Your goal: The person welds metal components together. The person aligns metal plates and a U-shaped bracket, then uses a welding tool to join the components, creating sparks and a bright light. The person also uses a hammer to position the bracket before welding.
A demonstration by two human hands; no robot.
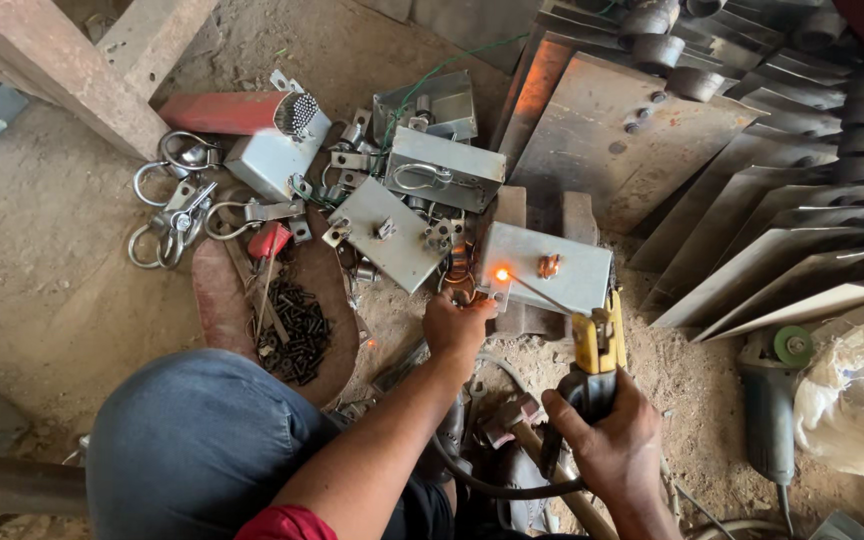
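Observation:
My right hand grips a yellow-jawed welding electrode holder. Its thin rod slants up and left to a glowing orange tip at the lower left corner of a grey metal box. A second glowing spot shows on top of that box. My left hand is closed at the box's near left corner, touching it beside the glow. The box rests on wooden blocks. A black cable runs from the holder down between my arms.
Several grey metal boxes and plates lie to the left with ring latches and dark screws. A red electrode pack lies behind. Steel plates stack at the right. An angle grinder lies right; a hammer below.

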